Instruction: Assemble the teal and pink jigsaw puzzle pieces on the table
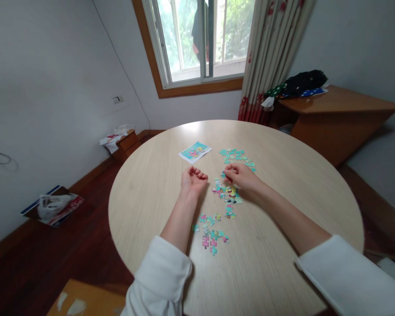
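Left fingers [201, 175] curl while right fingers [230, 167] pinch

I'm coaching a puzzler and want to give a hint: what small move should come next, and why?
I'd probably try the puzzle piece in the right hand against the partly joined section: the piece appears pinched and ready, and that section lies close by, with ragged edges.

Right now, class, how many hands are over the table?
2: the left hand, fingers curled, near the picture sheet; the right hand, pinching a puzzle piece.
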Available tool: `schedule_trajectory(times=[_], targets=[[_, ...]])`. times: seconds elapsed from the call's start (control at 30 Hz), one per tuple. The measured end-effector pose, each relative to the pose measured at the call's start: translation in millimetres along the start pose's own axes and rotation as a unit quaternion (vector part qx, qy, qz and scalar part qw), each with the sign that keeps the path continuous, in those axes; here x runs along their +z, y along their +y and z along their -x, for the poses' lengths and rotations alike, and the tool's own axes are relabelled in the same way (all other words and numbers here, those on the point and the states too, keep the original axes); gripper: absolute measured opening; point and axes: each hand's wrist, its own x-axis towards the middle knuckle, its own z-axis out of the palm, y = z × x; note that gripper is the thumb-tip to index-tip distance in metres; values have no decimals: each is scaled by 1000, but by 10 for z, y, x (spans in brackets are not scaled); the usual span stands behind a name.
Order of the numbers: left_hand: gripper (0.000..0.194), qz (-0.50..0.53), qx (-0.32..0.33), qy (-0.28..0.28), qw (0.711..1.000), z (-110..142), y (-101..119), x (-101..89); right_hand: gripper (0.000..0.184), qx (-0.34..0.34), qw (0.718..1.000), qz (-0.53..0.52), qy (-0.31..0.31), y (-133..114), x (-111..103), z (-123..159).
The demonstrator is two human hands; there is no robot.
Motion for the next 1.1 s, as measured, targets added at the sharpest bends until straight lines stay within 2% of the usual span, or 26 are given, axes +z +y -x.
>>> schedule_trajectory(times=[0.1,0.2,0.3,0.5,0.87,1.1], targets=[[29,4,-4,-5,1000,10,1,5,14,-7,997,66,-27,28,-48,-27],[28,7,-5,-3,1000,15,7,7,13,-35,994,105,-8,17,-85,-41],[27,11,-3,4,1000,22,10,11,15,-28,995,95,3,8,-90,-45],[26,16,-6,3,1000,41,24,26,14,-35,999,8,7,80,-37,-29],[27,25,-3,8,1000,85,44,48,20,-9,996,70,-52,114,-55,-12],[26,30,7,6,999,67,60,34,22,-31,994,85,-62,167,-70,-26]])
